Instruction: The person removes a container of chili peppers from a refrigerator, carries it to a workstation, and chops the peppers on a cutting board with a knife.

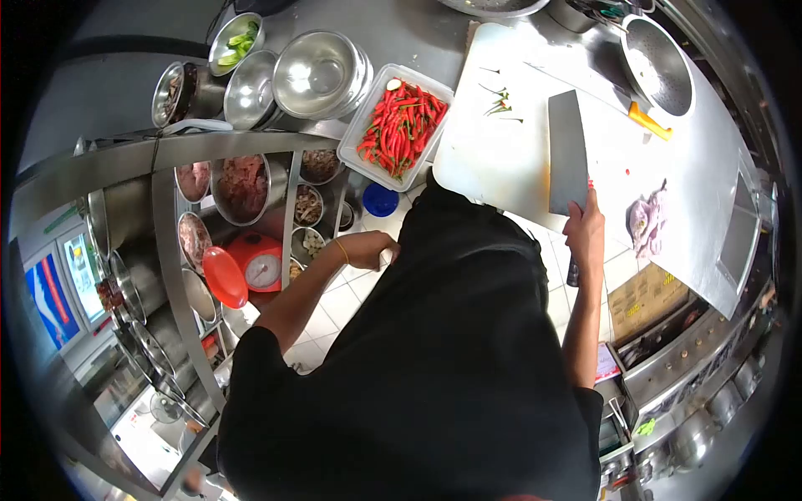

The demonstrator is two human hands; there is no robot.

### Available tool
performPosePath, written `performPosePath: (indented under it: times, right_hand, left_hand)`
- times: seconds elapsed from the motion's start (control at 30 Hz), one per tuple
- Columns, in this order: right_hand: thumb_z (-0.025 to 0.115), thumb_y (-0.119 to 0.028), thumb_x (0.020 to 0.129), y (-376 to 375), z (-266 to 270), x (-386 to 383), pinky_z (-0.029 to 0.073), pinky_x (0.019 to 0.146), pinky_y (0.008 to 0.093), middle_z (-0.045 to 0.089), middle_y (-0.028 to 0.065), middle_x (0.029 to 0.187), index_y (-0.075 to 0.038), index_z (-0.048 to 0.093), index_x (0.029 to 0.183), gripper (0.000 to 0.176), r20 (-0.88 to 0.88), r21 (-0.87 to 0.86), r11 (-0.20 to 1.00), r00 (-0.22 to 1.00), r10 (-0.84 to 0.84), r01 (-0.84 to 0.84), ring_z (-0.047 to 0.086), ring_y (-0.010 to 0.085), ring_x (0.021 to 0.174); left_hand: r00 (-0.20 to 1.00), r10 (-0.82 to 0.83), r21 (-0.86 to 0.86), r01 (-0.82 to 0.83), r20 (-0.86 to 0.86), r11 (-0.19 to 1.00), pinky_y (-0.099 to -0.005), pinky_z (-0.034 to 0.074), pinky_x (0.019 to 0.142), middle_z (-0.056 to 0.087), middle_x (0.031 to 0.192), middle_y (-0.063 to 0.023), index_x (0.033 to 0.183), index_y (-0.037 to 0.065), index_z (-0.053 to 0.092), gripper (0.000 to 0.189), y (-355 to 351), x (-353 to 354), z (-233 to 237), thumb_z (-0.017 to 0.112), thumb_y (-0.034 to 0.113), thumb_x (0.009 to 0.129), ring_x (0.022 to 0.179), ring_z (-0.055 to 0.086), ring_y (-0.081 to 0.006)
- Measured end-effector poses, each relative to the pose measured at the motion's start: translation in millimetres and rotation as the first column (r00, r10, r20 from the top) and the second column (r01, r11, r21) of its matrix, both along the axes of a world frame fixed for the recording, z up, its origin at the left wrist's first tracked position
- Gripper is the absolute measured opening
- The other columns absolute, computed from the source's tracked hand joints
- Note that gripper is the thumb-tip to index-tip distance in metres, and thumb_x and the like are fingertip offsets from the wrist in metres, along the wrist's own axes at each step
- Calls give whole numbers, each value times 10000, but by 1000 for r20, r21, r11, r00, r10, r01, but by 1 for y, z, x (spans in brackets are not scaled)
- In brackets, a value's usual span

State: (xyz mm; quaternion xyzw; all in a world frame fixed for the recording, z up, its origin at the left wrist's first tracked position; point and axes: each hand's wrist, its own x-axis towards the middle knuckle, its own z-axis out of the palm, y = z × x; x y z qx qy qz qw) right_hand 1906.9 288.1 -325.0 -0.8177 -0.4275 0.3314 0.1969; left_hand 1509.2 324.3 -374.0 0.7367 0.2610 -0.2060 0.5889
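Observation:
My right hand [585, 230] grips a cleaver [570, 150], its broad dark blade lying over the right part of the white cutting board [476, 171]. Green chilli stems [499, 104] are scattered on the board left of the blade. A bit of red shows by the blade's lower right edge. My left hand [368, 249] hangs low beside the black clothing, fingers curled; what they hold, if anything, is hidden. Beyond that hand, left of the board, a clear plastic container [351, 149] holds many red chillies [401, 125].
Stacked steel bowls [316, 73] stand left of the chillies. A colander [660, 67], an orange-handled tool [649, 121] and a crumpled purplish bundle [647, 221] lie to the right. Below left are shelves with meat bowls [242, 188] and a red scale [262, 265].

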Motion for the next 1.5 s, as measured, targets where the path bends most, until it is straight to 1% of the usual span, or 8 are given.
performPosePath:
  times: [0.1, 0.13, 0.17, 0.27, 0.43, 0.63, 1.1, 1.5]
  right_hand:
    - [530, -41, 877, -1, -13, 5, 459, 640, 490, 600, 328, 776, 26, 430, 1220, 364, -14, 16, 1000, 1000, 10, -10, 596, 485, 758]
    - [529, -44, 878, -6, -19, 7, 461, 631, 485, 600, 328, 775, 25, 425, 1232, 375, 26, 49, 997, 998, 60, -61, 594, 487, 746]
    - [529, -44, 878, -9, -21, 7, 461, 631, 485, 600, 328, 775, 25, 425, 1232, 375, 27, 46, 996, 997, 74, -75, 594, 487, 746]
    - [524, -42, 878, -1, -14, 5, 460, 633, 492, 602, 328, 778, 26, 429, 1216, 357, 62, 97, 992, 995, 77, -83, 596, 488, 748]
    - [525, -34, 870, -4, -17, 6, 455, 685, 518, 614, 327, 818, 32, 436, 1153, 303, 10, 35, 998, 999, 51, -51, 597, 490, 832]
    - [522, -27, 865, -3, -10, 2, 464, 694, 523, 618, 319, 818, 26, 423, 1118, 277, 13, 11, 1000, 1000, 5, -5, 600, 487, 821]
    - [528, -34, 868, -2, -11, 5, 458, 691, 526, 620, 320, 837, 37, 408, 1111, 280, 27, 36, 997, 997, 68, -69, 602, 485, 825]
    - [522, -19, 860, -1, -13, 8, 459, 710, 524, 616, 329, 833, 37, 403, 1093, 268, -16, -6, 999, 999, 41, -41, 598, 490, 848]
  left_hand:
    - [967, 253, 92, -251, -13, 964, -368, 459, 904, 652, 1081, -106, 1024, 57, 637, 457, 10, 11, 11, 677, -71, 586, 1083, 588, -266]
    - [813, 288, 202, -437, 506, 876, -333, 467, 878, 617, 1157, -94, 974, 36, 618, 263, 25, 28, 33, 657, -32, 723, 1098, 570, -206]
    - [701, 645, -168, -627, 305, 761, -290, 456, 872, 596, 1211, -99, 1009, 34, 622, 249, 43, 42, 81, 604, -44, 774, 1126, 549, -173]
    - [614, 686, 332, -789, 391, 517, -286, 484, 666, 679, 839, -75, 897, -1, 642, 113, 84, 61, 72, 602, -35, 797, 704, 627, -152]
    - [742, 641, 791, -506, 196, 344, -409, 496, 657, 649, 777, -180, 838, 16, 658, 115, 145, 95, -8, 658, 111, 775, 701, 638, -326]
    - [653, 694, 841, -525, 302, 128, -459, 487, 695, 655, 812, -187, 813, 27, 665, 128, 147, 117, -16, 663, 146, 764, 781, 628, -369]
    - [342, 878, 288, -925, 334, 250, -260, 512, 667, 711, 784, -89, 856, -16, 709, 135, 170, 117, -50, 720, 73, 756, 705, 650, -120]
    - [481, 832, 767, -633, 277, 110, -412, 504, 636, 660, 695, -173, 695, 36, 684, 205, 172, 147, -35, 718, 238, 683, 657, 639, -332]
